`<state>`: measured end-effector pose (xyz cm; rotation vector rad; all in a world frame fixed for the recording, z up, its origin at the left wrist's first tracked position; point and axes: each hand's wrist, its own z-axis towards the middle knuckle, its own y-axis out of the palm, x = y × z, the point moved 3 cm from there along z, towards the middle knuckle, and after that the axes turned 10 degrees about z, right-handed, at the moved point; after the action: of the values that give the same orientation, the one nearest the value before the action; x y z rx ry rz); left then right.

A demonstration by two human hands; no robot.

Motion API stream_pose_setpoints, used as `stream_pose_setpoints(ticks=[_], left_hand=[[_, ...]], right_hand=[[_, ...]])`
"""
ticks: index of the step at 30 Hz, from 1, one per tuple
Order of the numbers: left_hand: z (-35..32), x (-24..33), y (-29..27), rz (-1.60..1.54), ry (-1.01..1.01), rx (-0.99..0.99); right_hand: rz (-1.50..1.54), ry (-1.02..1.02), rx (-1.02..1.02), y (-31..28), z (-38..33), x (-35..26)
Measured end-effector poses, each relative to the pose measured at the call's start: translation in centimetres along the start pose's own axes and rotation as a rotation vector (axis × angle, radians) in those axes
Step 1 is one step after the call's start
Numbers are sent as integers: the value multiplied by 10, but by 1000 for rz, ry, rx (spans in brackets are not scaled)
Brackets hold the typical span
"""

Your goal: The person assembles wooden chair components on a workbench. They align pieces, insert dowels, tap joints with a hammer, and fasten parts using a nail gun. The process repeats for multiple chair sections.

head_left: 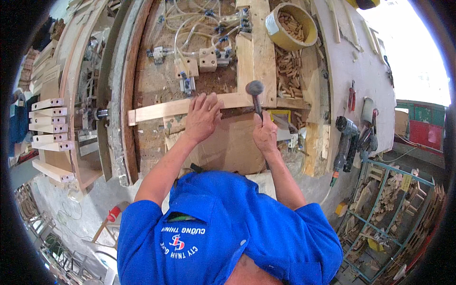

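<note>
A pale wooden bar (pixel 161 111) lies crosswise on the bench, one end meeting an upright wooden piece (pixel 245 66). My left hand (pixel 203 118) rests on the bar near its middle, fingers stretched across it. My right hand (pixel 266 133) is closed round the handle of a mallet (pixel 255 88). Its dark, rounded head is over the bar's right end; whether it touches the wood I cannot tell. Beyond my left hand, a pneumatic cylinder (pixel 186 84) with wooden blocks (pixel 207 60) and clear hoses (pixel 190 28) sits on the bench.
A round tub (pixel 270 26) of wooden dowels stands at the back right, above more loose dowels (pixel 288 71). Power drivers (pixel 346 135) and red-handled pliers (pixel 352 97) hang at the right. Drilled wooden pieces (pixel 50 126) are stacked at the left. A blue metal rack (pixel 394 209) holds wood scraps.
</note>
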<state>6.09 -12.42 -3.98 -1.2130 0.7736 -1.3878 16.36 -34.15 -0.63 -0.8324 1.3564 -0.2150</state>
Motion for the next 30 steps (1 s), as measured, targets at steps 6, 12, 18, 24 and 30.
stream_pose_setpoints(ticks=[6,12,18,24,30], left_hand=[[-2,2,-1,18,-30,-23],[1,2,-3,-8,-20,-22],[-2,-1,-6,-5,-23,-18],[-10,-11,-26,-145,-75,-78],[3,-78,-69,-220,-259,222]], right_hand=[[-128,136,-113,-1,-8,9],[-26,71,-82,8,-12,7],[-36,159,-58,-20,1,-2],[-211,-191,207,-48,80,3],[-380,-92,219,-32,142,17]])
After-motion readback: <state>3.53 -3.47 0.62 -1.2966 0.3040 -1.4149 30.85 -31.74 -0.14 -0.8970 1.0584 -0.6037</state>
